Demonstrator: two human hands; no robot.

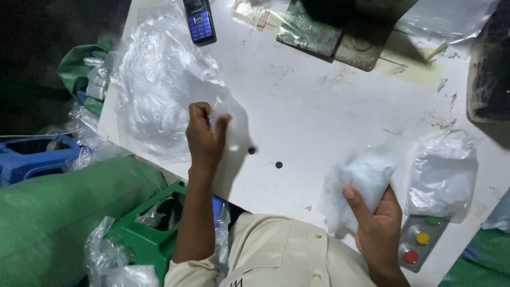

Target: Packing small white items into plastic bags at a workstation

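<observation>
At about seven o'clock on the white, scuffed bench [319, 106] the left hand [204, 138] is closed in a pinch, thumb and fingertips pressed on the near edge of a loose stack of clear, thin plastic bags [159, 90] that spreads toward ten o'clock. The film looks very light, limp and slick; it will likely cling sheet to sheet and crumple under any squeeze, so a fingertip pinch at a free corner or edge seems the best place to peel one away, not a grab at the middle. The left forearm runs up from the lower edge of the view, wrist bent slightly with the knuckles uppermost. At about five o'clock the right hand [378, 223] is closed around a soft pale-blue item wrapped in a clear plastic bag [357, 183], thumb across the front and fingers behind, holding it by its lower part so that it stands up from the palm; it appears soft and compressible, light enough for one hand, though the smooth wrap could slide in a loose grip. Just beside it toward four o'clock lies a second filled clear bag [442, 175], and below that a small grey control box with green, yellow and red round buttons [422, 240]. A dark blue keypad phone [199, 21] rests at twelve o'clock, near a worn dark metal plate [340, 34]. A green woven sack [64, 212] sits off the bench at eight o'clock.
</observation>
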